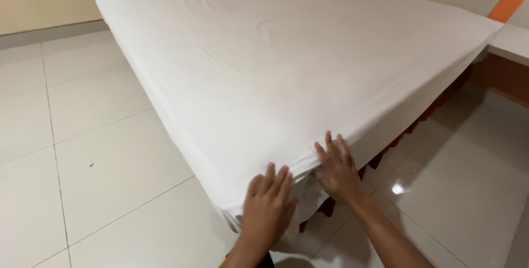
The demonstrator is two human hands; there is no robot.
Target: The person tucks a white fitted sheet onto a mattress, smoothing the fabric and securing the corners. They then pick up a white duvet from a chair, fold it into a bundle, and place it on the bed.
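white sheet [286, 53] on bed, near corner toward the viewer | left hand [268, 207] flat, grip spread, on the corner's hanging fold | right hand [336, 169] flat, grip spread, just right on the side edge (both touching) | long edges run far-left and far-right

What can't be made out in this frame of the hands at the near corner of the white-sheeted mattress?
- Head view: the left hand is motion-blurred, so its finger contact with the white sheet is unclear.
- The near mattress corner is covered by both hands; the right hand hides the sheet edge there.
- The dark red bed skirt is mostly shadowed under the overhang.
- The bed's far edge is cut off by the top of the frame.
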